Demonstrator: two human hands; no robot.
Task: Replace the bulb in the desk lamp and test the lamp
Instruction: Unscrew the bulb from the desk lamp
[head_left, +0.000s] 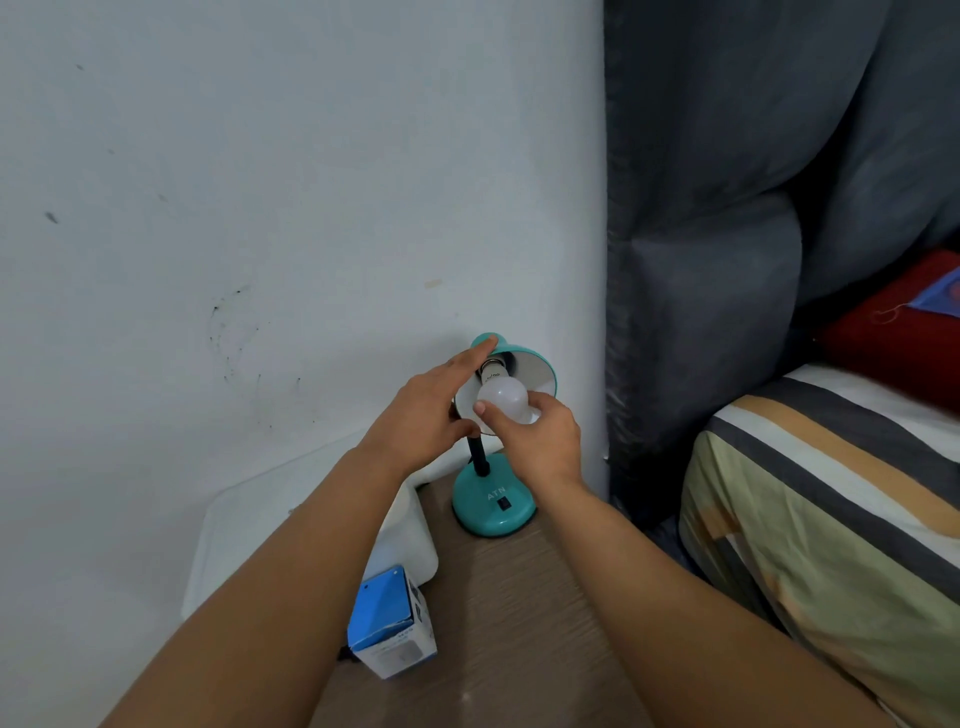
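Observation:
A small teal desk lamp stands on a brown wooden nightstand (498, 613), its round base (493, 506) bearing a black switch. Its shade (535, 371) tilts toward me, white inside. A white bulb (503, 397) sits at the shade's mouth with its neck in the socket. My right hand (535, 436) grips the bulb's globe from below with curled fingers and thumb. My left hand (428, 410) lies along the left side of the shade, the index finger stretched straight up to its top and the thumb under its rim.
A blue and white bulb box (389, 623) stands at the nightstand's left edge, beside a white plastic container (410, 545). A white wall is behind. A grey padded headboard (727, 260) and a bed with striped bedding (831, 493) lie to the right.

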